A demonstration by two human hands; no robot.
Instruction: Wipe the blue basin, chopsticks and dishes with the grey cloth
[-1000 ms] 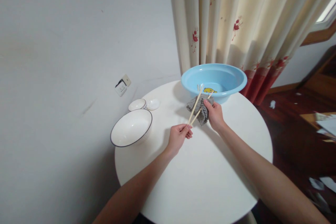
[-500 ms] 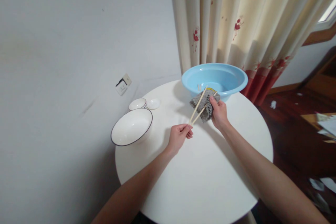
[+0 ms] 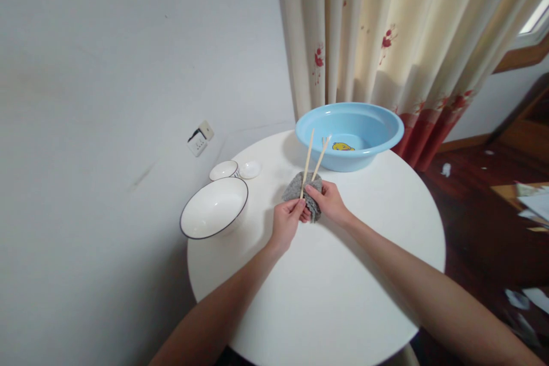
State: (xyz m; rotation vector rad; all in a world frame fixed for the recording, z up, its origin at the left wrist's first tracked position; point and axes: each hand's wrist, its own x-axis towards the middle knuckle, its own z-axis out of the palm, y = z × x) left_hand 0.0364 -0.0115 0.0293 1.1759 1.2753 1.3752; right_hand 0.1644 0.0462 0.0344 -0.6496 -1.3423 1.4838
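Note:
Two pale chopsticks (image 3: 307,155) stand apart in a narrow V, pointing toward the basin. My left hand (image 3: 286,222) is closed round their lower ends. A grey cloth (image 3: 295,185) is bunched about the lower part of the chopsticks. My right hand (image 3: 331,202) grips this cloth, its thumb pressed over it beside the left fingers. Part of the cloth and the chopsticks' lower ends are hidden by the fingers. Beyond the hands sits a light blue basin (image 3: 348,161) with a yellow cartoon picture on its inside bottom.
On the round white table (image 3: 334,297), a large white bowl (image 3: 214,209) with a dark rim stands at the left. Behind it are a smaller bowl (image 3: 223,170) and a small white dish (image 3: 250,169). A wall and a curtain (image 3: 360,28) border the table.
My right hand has moved left and nearer, bringing the cloth down the chopsticks to my left hand. The chopsticks have swung more upright, and the basin's yellow picture now shows fully.

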